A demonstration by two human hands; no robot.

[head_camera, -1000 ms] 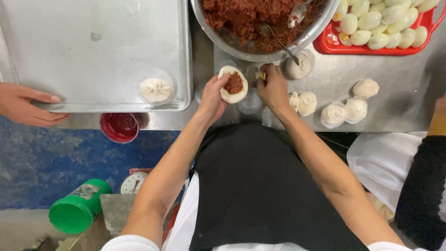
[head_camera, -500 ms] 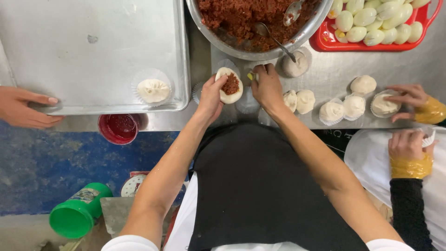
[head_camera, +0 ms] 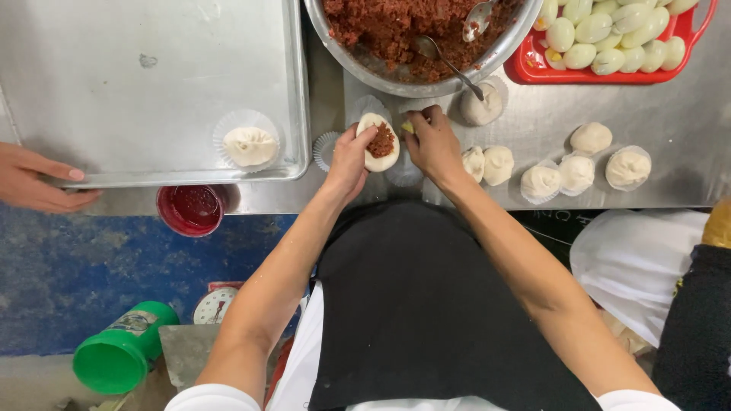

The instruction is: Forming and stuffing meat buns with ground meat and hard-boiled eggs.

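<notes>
Left hand (head_camera: 349, 158) grip cups one filled dough round (head_camera: 378, 141); right hand (head_camera: 431, 141) pinches yellow bit (head_camera: 407, 127).

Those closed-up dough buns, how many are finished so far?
7: one bun in a paper cup on the metal tray, one below the filling bowl, five right of the right hand. More may be hidden.

A: Hands?
B: Left hand (head_camera: 352, 156) far, fingers curled, palm cupped and full, thumb up on the right side. Right hand (head_camera: 432, 143) just beside it on the right, fingertips pinched.
A: Arms?
B: Both forearms bare, stretched forward from the near edge, converging towards the far centre. Wrists straight.
</notes>
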